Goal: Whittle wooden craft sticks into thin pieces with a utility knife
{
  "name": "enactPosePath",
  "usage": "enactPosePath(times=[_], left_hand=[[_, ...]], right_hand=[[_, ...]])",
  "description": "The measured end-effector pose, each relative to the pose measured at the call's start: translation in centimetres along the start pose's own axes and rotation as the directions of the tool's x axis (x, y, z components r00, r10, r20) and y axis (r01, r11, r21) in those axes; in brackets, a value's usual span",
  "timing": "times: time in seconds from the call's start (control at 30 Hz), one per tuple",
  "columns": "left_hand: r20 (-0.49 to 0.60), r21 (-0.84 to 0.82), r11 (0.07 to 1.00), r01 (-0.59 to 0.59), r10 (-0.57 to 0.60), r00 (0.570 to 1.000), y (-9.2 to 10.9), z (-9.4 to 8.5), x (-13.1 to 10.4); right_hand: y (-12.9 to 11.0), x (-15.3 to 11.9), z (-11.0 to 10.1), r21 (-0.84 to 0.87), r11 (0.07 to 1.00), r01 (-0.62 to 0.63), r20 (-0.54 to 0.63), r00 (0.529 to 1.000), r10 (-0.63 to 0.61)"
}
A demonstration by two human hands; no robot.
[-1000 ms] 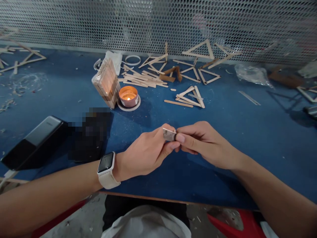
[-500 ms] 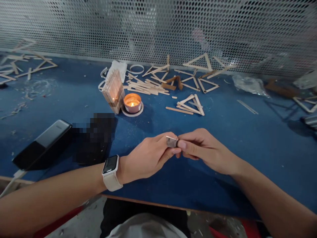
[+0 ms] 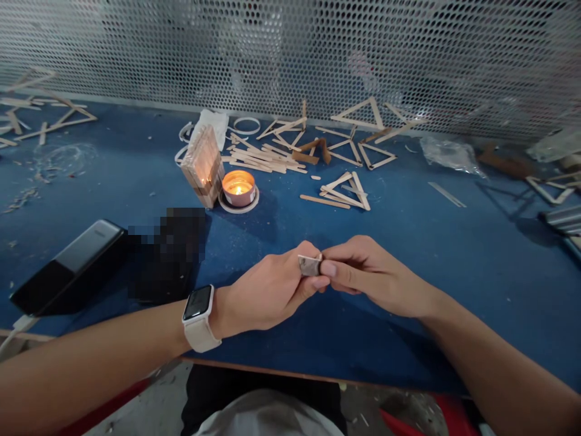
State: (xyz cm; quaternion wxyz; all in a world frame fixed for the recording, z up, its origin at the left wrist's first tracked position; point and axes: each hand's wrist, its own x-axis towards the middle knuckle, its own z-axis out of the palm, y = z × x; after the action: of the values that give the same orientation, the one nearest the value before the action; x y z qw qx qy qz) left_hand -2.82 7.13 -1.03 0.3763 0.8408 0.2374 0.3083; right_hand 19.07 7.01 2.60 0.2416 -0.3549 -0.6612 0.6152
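Over the near part of the blue table my two hands meet at the fingertips. Between them shows a small flat grey-brown piece [image 3: 310, 266] with a pale upper edge; what it is I cannot make out. My left hand [image 3: 267, 293], a watch on its wrist, is closed with thumb and fingers around the piece. Pressing its right end are the thumb and curled fingers of my right hand [image 3: 372, 275]. Anything else inside the fingers is hidden. Beyond the hands lie a triangle of craft sticks [image 3: 347, 191] and a single craft stick [image 3: 325, 201].
A lit candle in a tin [image 3: 238, 189] burns beside an upright wrapped pack of sticks [image 3: 203, 168]. Loose craft sticks [image 3: 265, 158] and stick triangles lie behind. A power bank [image 3: 68, 266] and a dark, partly blurred object [image 3: 170, 266] lie left. Perforated metal [image 3: 290, 54] borders the back.
The view has shifted slightly, so the table things appear a little further left. Both hands keep nearly the same grip on the small piece, which shows slightly more of its face.
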Motion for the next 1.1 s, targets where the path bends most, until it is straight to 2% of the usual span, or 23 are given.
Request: enactPosePath(times=[0.23, 0.53, 0.83, 0.93, 1.1], left_hand=[[-0.017, -0.027, 0.999, -0.026, 0.025, 1.0, 0.13, -0.13, 0.06], [-0.065, 0.007, 0.995, -0.098, 0.098, 0.993, -0.02, -0.04, 0.3], [-0.033, 0.041, 0.999, -0.019, 0.02, 0.999, -0.11, -0.11, -0.01], [-0.006, 0.053, 0.998, -0.019, 0.019, 1.0, -0.03, -0.26, 0.02], [-0.026, 0.03, 0.999, -0.041, 0.042, 0.999, 0.03, -0.35, 0.29]], right_hand=[[0.02, 0.07, -0.01, 0.026, 1.0, 0.011, 0.026, 1.0, -0.011], [0.02, 0.08, 0.06, 0.01, 0.999, 0.046, -0.015, 0.999, -0.046], [-0.03, 0.02, -0.05, -0.027, 0.999, 0.042, 0.003, 0.999, -0.042], [-0.06, 0.05, -0.04, -0.021, 0.998, 0.063, 0.019, 0.998, -0.062], [0.08, 0.1, -0.1, -0.018, 0.999, 0.051, 0.005, 0.999, -0.051]])
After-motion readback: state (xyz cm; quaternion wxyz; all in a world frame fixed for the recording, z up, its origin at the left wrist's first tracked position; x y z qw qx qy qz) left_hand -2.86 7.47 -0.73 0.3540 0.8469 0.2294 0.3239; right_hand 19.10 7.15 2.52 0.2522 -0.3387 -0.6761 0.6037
